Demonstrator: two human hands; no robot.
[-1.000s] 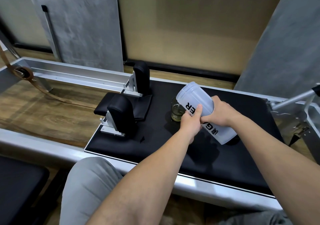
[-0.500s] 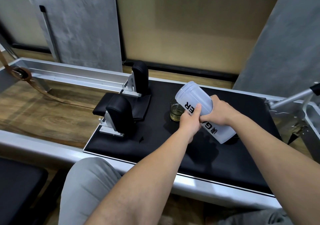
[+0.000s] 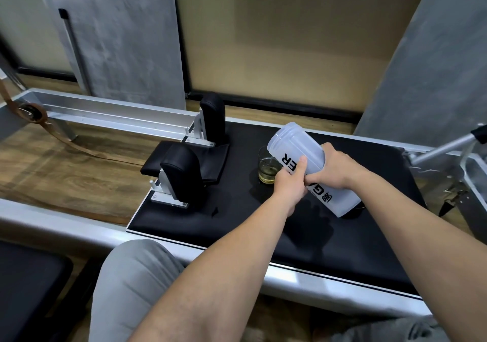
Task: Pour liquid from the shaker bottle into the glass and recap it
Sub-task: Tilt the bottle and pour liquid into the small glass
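A translucent white shaker bottle (image 3: 295, 146) with black lettering is tilted, its uncapped mouth up-left over a small clear glass (image 3: 267, 169). The glass stands on the black padded platform (image 3: 237, 210) and holds yellowish liquid; a thin stream seems to fall into it. My left hand (image 3: 290, 183) grips the bottle's near side with the thumb on the lettering. My right hand (image 3: 334, 169) wraps around its middle from the right. A dark object, perhaps the cap, shows partly behind the bottle's base (image 3: 355, 208).
Two black padded shoulder rests (image 3: 181, 173) on metal brackets stand left of the glass. Aluminium rails (image 3: 105, 110) frame the platform over a wooden floor (image 3: 52, 167). A metal bar (image 3: 445, 146) juts in at the right. My grey-clad knee (image 3: 131, 275) is below the platform's front edge.
The view has shifted slightly. The bottle stays tilted over the glass in both hands, and the liquid in the glass looks a little higher.
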